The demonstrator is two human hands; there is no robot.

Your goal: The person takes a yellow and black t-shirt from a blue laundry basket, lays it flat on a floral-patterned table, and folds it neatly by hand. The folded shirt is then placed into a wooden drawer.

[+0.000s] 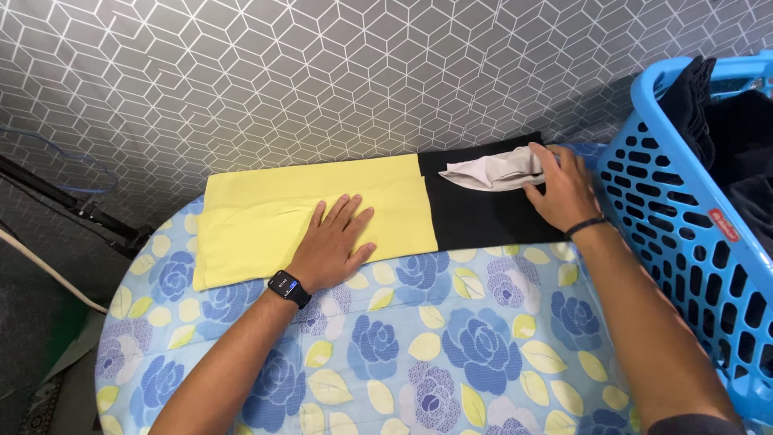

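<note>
A folded yellow garment (258,217) lies flat on the ironing board (451,346), which has a blue rose-print cover. My left hand (334,246), with a black watch on its wrist, rests palm down on the yellow garment, fingers spread. To the right a folded black cloth (475,213) lies edge to edge with the yellow one. A small crumpled grey-white cloth (491,171) sits on top of the black cloth. My right hand (564,189) grips the right end of that grey-white cloth.
A blue plastic laundry basket (684,209) with dark clothes inside stands at the right, close to my right forearm. A grey wall with a geometric pattern (322,72) runs behind the board. A dark stand and cables (72,205) are at the left.
</note>
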